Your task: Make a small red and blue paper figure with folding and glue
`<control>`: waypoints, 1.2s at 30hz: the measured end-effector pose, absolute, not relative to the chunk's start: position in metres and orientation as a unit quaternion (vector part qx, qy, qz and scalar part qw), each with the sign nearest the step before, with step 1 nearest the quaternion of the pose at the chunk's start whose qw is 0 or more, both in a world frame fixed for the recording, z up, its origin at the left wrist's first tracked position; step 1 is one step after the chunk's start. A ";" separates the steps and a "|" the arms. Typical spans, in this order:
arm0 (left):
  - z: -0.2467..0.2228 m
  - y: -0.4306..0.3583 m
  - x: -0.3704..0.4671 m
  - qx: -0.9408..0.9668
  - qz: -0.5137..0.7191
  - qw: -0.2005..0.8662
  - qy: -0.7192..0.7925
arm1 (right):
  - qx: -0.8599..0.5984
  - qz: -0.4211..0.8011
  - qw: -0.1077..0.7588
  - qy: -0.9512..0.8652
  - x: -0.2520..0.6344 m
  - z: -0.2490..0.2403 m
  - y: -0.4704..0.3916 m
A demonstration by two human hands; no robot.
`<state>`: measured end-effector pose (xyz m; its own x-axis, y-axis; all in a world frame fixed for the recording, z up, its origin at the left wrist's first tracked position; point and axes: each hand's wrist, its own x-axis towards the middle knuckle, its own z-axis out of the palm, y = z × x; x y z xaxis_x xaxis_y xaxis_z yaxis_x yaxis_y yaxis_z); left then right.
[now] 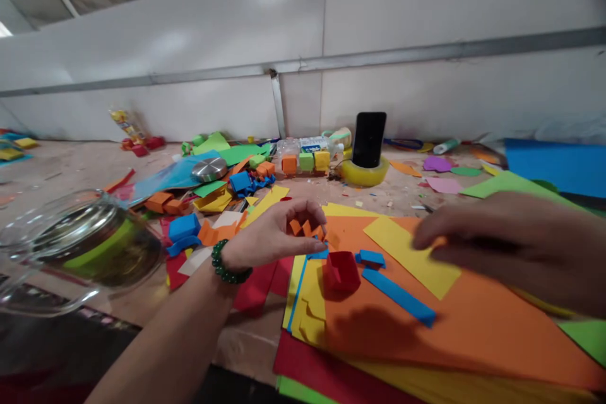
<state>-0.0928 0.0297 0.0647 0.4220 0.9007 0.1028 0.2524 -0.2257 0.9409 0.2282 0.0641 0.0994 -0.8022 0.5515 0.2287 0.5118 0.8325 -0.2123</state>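
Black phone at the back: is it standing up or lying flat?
Standing up: the black phone rises on end from the yellow tape roll, its dark face toward the camera.

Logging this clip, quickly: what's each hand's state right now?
Left hand: partly curled; whether it grips the folded orange strip is unclear.
Right hand: blurred; cannot be told.

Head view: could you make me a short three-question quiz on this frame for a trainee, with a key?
1. True or false: the phone stands upright in the yellow tape roll.
2. Which is nearer the red box? A) left hand B) right hand
3. Fill in the colour: the long blue strip lies on a large ____ sheet.

Key: 1. True. 2. A. 3. Orange.
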 end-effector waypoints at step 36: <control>0.072 0.028 -0.076 0.667 0.305 0.491 0.469 | -0.206 0.059 0.263 -0.941 0.159 0.104 0.050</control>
